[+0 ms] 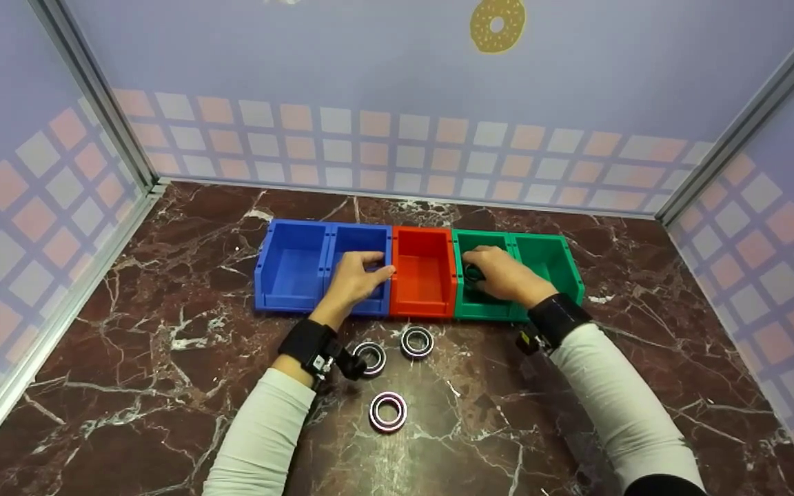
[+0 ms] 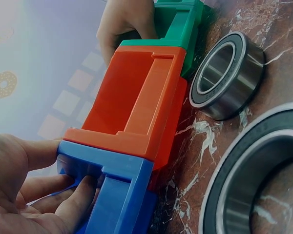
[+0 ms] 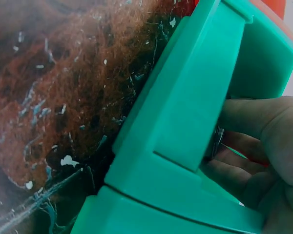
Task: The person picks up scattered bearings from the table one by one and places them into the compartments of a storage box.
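My right hand [image 1: 504, 272] reaches into the left one of two green bins [image 1: 483, 310]. Its thumb and fingers grip a ring bearing [image 1: 473, 273], mostly hidden; a dark metallic edge shows between the fingers in the right wrist view. At the right one of two blue bins [image 1: 293, 265], my left hand [image 1: 355, 279] has its fingers inside, the thumb touching the rim beside the red bin [image 1: 422, 275]. No object shows in the left hand. On the table lie three bearings: one near the red bin [image 1: 417, 342], one by the left wrist [image 1: 370, 359], one nearer me [image 1: 388, 412].
The blue, red and green bins stand side by side in one row on a dark red marbled table [image 1: 128, 365]. Behind them rises a lilac wall [image 1: 287, 62] with checks, and panels close both sides. A camera [image 1: 351, 365] juts from the left wrist.
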`<action>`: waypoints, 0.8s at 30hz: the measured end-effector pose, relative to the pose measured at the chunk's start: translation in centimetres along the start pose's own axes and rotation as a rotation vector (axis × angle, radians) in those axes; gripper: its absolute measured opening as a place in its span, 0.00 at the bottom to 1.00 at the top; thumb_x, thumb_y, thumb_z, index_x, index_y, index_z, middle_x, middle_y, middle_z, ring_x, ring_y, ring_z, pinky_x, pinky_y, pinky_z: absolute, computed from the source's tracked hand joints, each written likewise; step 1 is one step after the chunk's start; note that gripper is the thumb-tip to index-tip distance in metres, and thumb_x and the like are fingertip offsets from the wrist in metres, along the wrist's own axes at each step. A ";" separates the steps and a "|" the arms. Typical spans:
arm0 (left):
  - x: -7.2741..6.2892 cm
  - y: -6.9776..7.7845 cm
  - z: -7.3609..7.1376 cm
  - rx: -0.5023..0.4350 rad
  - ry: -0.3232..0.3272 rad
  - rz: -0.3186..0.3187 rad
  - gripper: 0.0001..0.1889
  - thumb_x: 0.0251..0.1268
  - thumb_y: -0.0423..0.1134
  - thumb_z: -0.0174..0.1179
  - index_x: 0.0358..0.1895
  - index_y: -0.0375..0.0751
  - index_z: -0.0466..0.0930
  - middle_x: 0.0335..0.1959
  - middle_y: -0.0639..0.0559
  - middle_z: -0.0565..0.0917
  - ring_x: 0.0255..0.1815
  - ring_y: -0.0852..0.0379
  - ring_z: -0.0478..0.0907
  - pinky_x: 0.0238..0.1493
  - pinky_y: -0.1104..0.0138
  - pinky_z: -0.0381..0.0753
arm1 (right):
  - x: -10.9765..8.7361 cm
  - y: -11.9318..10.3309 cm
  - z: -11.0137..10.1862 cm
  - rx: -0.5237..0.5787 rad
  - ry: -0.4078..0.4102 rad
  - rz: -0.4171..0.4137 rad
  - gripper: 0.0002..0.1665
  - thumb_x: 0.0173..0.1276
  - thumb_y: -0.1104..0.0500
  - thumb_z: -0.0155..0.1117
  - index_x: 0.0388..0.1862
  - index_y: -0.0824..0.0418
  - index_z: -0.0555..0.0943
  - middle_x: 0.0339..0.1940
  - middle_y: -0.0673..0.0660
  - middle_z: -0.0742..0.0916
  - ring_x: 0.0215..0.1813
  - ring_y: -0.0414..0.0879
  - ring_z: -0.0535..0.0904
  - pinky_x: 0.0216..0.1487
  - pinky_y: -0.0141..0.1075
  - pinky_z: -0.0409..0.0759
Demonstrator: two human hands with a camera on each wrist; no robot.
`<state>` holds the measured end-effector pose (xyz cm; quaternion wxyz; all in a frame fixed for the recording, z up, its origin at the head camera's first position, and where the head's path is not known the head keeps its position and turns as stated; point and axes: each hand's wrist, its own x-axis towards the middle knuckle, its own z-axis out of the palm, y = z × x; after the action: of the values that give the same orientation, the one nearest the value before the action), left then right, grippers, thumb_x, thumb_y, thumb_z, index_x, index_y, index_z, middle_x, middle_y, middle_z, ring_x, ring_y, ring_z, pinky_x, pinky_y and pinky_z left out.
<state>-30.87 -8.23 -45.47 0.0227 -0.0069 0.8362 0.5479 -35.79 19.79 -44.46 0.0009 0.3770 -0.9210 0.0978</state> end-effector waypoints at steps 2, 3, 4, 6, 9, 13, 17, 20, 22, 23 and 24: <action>0.0 0.0 0.0 0.008 -0.002 -0.002 0.26 0.64 0.37 0.65 0.63 0.30 0.75 0.65 0.35 0.77 0.69 0.44 0.73 0.71 0.56 0.72 | 0.0 -0.1 0.0 0.001 0.002 0.003 0.15 0.57 0.72 0.70 0.44 0.66 0.80 0.41 0.66 0.85 0.47 0.60 0.82 0.46 0.50 0.82; 0.0 0.0 0.0 0.010 -0.003 -0.002 0.26 0.64 0.37 0.65 0.63 0.30 0.75 0.65 0.35 0.77 0.69 0.44 0.73 0.71 0.56 0.72 | 0.0 -0.1 0.1 0.004 0.001 0.005 0.15 0.57 0.72 0.71 0.44 0.66 0.80 0.41 0.66 0.85 0.47 0.60 0.82 0.46 0.51 0.82; 0.0 0.0 0.0 0.011 -0.003 -0.002 0.26 0.64 0.37 0.66 0.63 0.30 0.75 0.65 0.35 0.77 0.69 0.44 0.73 0.71 0.56 0.72 | 0.0 -0.1 0.1 0.004 0.001 0.006 0.15 0.57 0.71 0.71 0.43 0.66 0.80 0.41 0.66 0.85 0.47 0.60 0.82 0.45 0.51 0.82; 0.0 -0.1 0.0 0.012 -0.001 0.002 0.26 0.64 0.37 0.66 0.63 0.30 0.76 0.64 0.35 0.78 0.68 0.44 0.73 0.70 0.57 0.72 | 0.1 -0.2 0.1 0.000 0.003 0.005 0.15 0.57 0.71 0.71 0.42 0.66 0.80 0.40 0.66 0.85 0.46 0.60 0.82 0.45 0.50 0.82; 0.0 -0.1 0.0 0.002 0.000 0.010 0.25 0.64 0.36 0.66 0.63 0.29 0.76 0.64 0.35 0.78 0.67 0.44 0.75 0.69 0.57 0.74 | 0.1 -0.2 0.2 -0.007 0.007 -0.001 0.14 0.56 0.70 0.72 0.41 0.67 0.79 0.39 0.66 0.85 0.45 0.60 0.82 0.43 0.50 0.81; 0.0 -0.1 0.0 -0.007 0.000 0.009 0.25 0.64 0.36 0.66 0.63 0.28 0.75 0.63 0.34 0.78 0.65 0.44 0.77 0.67 0.57 0.76 | 0.1 -0.3 0.2 -0.026 0.003 -0.003 0.14 0.56 0.69 0.72 0.40 0.67 0.79 0.37 0.65 0.84 0.43 0.60 0.82 0.42 0.50 0.81; -0.1 0.0 0.0 -0.007 -0.002 0.007 0.25 0.64 0.36 0.65 0.63 0.28 0.75 0.63 0.34 0.79 0.63 0.44 0.78 0.65 0.57 0.77 | 0.1 -0.3 0.3 -0.042 -0.001 0.000 0.14 0.55 0.69 0.72 0.40 0.67 0.79 0.36 0.65 0.84 0.43 0.60 0.82 0.42 0.50 0.81; -0.1 0.0 0.0 -0.004 -0.001 0.011 0.25 0.64 0.36 0.65 0.63 0.29 0.75 0.63 0.34 0.79 0.62 0.44 0.78 0.64 0.57 0.78 | 0.1 -0.2 0.4 -0.044 0.008 -0.006 0.13 0.55 0.69 0.72 0.38 0.67 0.79 0.35 0.64 0.84 0.42 0.61 0.82 0.41 0.50 0.81; -0.1 0.0 0.0 -0.001 -0.001 0.020 0.25 0.64 0.36 0.65 0.63 0.29 0.76 0.62 0.34 0.79 0.62 0.43 0.78 0.64 0.57 0.78 | 0.1 -0.2 0.5 -0.046 0.018 -0.014 0.13 0.54 0.69 0.72 0.37 0.67 0.79 0.34 0.64 0.84 0.41 0.61 0.82 0.40 0.50 0.81; -0.1 0.0 0.0 0.000 -0.002 0.024 0.25 0.64 0.36 0.65 0.63 0.29 0.76 0.62 0.34 0.79 0.62 0.43 0.78 0.64 0.56 0.78 | 0.0 -0.2 0.5 -0.047 0.022 -0.017 0.13 0.54 0.69 0.72 0.37 0.67 0.79 0.34 0.64 0.84 0.41 0.61 0.82 0.40 0.50 0.81; -0.1 0.0 0.0 0.001 -0.002 0.028 0.25 0.64 0.36 0.65 0.63 0.28 0.76 0.62 0.34 0.79 0.62 0.43 0.78 0.64 0.56 0.79 | 0.1 -0.2 0.5 -0.048 0.026 -0.021 0.13 0.54 0.70 0.72 0.36 0.67 0.78 0.33 0.64 0.84 0.40 0.61 0.82 0.39 0.50 0.81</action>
<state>-30.74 -8.27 -45.49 0.0159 0.0053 0.8364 0.5479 -35.68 19.55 -44.95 0.0229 0.3853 -0.9190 0.0805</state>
